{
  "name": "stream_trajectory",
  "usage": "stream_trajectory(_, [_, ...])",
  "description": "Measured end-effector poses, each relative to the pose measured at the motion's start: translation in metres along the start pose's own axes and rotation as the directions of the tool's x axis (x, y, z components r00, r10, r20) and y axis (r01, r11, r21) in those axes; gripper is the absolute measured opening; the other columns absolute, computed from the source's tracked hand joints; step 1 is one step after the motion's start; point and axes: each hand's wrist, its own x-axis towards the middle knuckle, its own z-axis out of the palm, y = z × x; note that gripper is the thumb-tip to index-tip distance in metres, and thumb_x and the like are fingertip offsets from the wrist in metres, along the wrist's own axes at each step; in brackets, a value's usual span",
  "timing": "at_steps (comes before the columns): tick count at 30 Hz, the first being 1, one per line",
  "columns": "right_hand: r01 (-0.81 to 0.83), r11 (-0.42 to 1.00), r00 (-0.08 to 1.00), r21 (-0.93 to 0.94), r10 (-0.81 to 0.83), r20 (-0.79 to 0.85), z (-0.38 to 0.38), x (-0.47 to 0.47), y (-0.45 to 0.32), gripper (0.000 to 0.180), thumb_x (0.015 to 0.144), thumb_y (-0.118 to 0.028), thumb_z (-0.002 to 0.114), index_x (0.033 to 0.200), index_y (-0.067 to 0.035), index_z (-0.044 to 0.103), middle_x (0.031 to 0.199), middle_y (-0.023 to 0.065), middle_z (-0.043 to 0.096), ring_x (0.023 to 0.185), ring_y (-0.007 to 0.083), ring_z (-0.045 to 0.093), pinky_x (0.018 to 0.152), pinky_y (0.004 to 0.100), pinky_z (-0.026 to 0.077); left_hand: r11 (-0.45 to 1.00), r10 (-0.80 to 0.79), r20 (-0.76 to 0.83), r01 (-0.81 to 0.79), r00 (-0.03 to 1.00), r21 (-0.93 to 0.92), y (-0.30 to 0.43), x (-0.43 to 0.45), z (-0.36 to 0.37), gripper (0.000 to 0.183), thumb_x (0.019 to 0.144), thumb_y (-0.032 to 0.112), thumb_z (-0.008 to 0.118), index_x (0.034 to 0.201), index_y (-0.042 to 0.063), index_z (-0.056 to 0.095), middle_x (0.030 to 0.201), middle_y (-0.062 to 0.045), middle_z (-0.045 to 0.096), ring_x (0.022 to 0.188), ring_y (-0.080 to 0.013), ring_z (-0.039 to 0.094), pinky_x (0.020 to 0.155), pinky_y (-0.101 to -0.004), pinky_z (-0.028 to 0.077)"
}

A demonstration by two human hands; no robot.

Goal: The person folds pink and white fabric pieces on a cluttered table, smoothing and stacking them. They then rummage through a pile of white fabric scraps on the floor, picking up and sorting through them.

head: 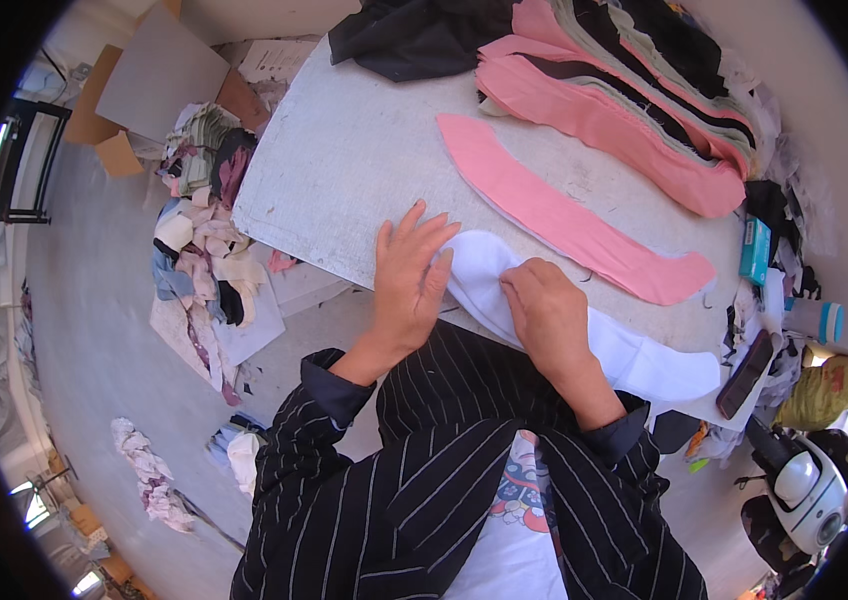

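A long curved white fabric piece lies along the near edge of the table. My right hand pinches its layer between thumb and fingers, near the rounded left end. My left hand is at that left end, fingers spread, palm partly facing the cloth; the thumb is beside its edge. Beyond it, a curved pink fabric piece lies flat with a pale layer showing under its edge. Farther back, a stack of pink, black and grey-green cut pieces is piled up.
Black cloth lies at the table's far edge. At right are a teal box, a dark phone-like object and a blue-and-white container. Fabric scraps and an open cardboard box stand left of the table; a scooter-like vehicle is lower right.
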Motion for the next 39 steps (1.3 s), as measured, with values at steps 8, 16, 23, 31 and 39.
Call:
stream_trajectory(8, [-0.102, 0.971, 0.99, 0.216, 0.119, -0.069, -0.015, -0.002, 0.009, 0.007, 0.084, -0.005, 0.064, 0.089, -0.001, 0.063, 0.081, 0.0098, 0.064, 0.071, 0.0231, 0.063, 0.062, 0.033, 0.049, 0.953, 0.013, 0.019, -0.018, 1.0, 0.302, 0.0, -0.006, 0.028, 0.047, 0.095, 0.026, 0.056, 0.136, 0.006, 0.05, 0.143, -0.015, 0.047, 0.14, -0.0373, 0.033, 0.113, -0.0575, 0.012])
stream_trajectory(16, [-0.142, 0.833, 0.903, 0.535, 0.33, -0.274, -0.048, -0.016, 0.023, 0.007, 0.09, -0.003, 0.063, 0.095, 0.001, 0.064, 0.079, 0.0052, 0.063, 0.066, 0.0115, 0.053, 0.061, 0.0235, 0.044, 0.973, 0.035, -0.217, 0.016, 0.975, 0.23, 0.008, -0.002, 0.026, 0.047, 0.092, 0.024, 0.059, 0.133, 0.002, 0.052, 0.135, -0.019, 0.053, 0.133, -0.0352, 0.043, 0.11, -0.0471, 0.03])
stream_trajectory(23, [0.3, 0.954, 0.895, 0.016, -0.275, -0.351, -0.055, -0.01, 0.005, 0.016, 0.074, 0.001, 0.071, 0.089, -0.002, 0.068, 0.078, 0.0074, 0.064, 0.065, 0.0268, 0.06, 0.057, 0.0311, 0.046, 0.443, -0.326, 0.452, 0.556, 0.83, -0.703, 0.083, -0.003, 0.005, 0.03, 0.091, 0.017, 0.067, 0.115, 0.0, 0.064, 0.104, -0.006, 0.066, 0.083, -0.011, 0.06, 0.075, -0.0242, 0.048])
stream_trajectory(31, [-0.3, 0.534, 0.953, 0.791, 0.125, 0.277, -0.07, -0.016, 0.041, 0.085, 0.072, -0.022, 0.08, 0.144, -0.003, 0.04, 0.128, 0.0148, 0.055, 0.113, 0.0216, 0.056, 0.096, 0.0345, 0.043, 0.546, -0.331, 0.263, 0.411, 0.906, -0.73, 0.085, 0.034, 0.005, 0.019, 0.094, 0.01, 0.062, 0.107, -0.004, 0.065, 0.088, -0.007, 0.069, 0.069, -0.009, 0.06, 0.06, -0.0224, 0.047])
stream_trajectory(39, [-0.522, 0.637, 0.851, 0.567, 0.346, 0.394, -0.141, -0.044, 0.085, 0.07, 0.072, 0.001, 0.074, 0.138, -0.007, 0.05, 0.075, -0.0008, 0.056, 0.07, 0.0074, 0.052, 0.067, 0.0224, 0.044, 0.358, -0.448, 0.335, 0.509, 0.829, -0.783, 0.041, 0.059, 0.006, 0.014, 0.087, 0.006, 0.069, 0.096, -0.002, 0.063, 0.084, -0.011, 0.069, 0.068, -0.014, 0.064, 0.054, -0.0259, 0.05])
